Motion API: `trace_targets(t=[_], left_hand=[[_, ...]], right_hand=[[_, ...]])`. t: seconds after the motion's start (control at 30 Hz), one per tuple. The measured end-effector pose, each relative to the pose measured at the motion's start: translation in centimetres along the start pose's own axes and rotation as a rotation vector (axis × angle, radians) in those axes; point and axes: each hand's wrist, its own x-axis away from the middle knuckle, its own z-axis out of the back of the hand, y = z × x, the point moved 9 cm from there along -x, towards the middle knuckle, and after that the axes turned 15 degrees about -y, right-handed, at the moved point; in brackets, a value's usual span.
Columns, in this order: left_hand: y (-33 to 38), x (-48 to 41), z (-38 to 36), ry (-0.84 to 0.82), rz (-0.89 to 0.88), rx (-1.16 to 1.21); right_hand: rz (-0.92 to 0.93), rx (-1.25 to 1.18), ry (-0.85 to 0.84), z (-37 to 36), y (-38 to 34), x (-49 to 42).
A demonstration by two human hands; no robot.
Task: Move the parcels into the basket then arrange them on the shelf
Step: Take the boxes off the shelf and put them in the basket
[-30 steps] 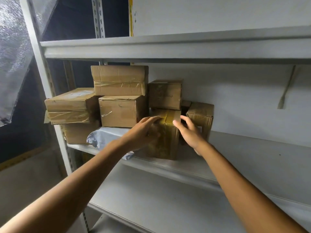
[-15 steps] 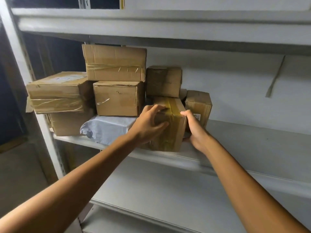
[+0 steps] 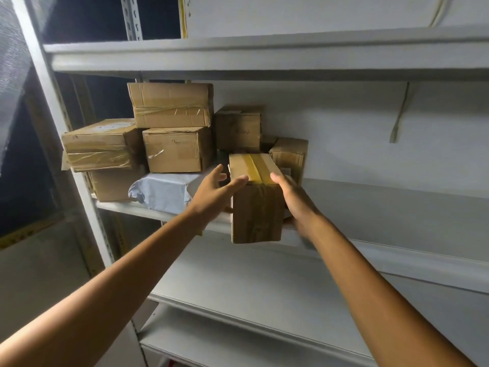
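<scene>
A tall cardboard parcel (image 3: 256,207) with yellow tape along its top hangs over the front edge of the middle shelf (image 3: 383,200), between my two hands. My right hand (image 3: 295,201) grips its right side, thumb on top and fingers under and behind it. My left hand (image 3: 215,190) lies against its left side with fingers straight and spread, one fingertip on the top edge. Several other cardboard parcels are stacked at the shelf's left end, among them a large top box (image 3: 170,105), a middle box (image 3: 174,151) and a small box (image 3: 289,154) behind the held one. No basket is in view.
A grey plastic-wrapped parcel (image 3: 164,190) lies under the middle box. The white upright post (image 3: 66,144) bounds the stack on the left. Another shelf board (image 3: 238,62) runs above and a lower one (image 3: 264,292) below. A bracket (image 3: 399,115) hangs on the back wall.
The taped parcel has come forward off the stack and over the shelf's front edge. My left hand's fingers have straightened from their grip. The view has tilted slightly.
</scene>
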Motion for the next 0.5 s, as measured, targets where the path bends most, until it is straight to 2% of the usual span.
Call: trace_targets(t=[0.3, 0.5], left_hand=[[-0.9, 3.0, -5.0, -0.126, 0.132, 0.307], [-0.4, 4.8, -8.6, -0.171, 0.102, 0.349]], right_hand=[[0.069, -0.062, 0.049, 2.3, 1.0, 6.2], [0.033, -0.088, 0.006, 3.8, 1.9, 9.0]])
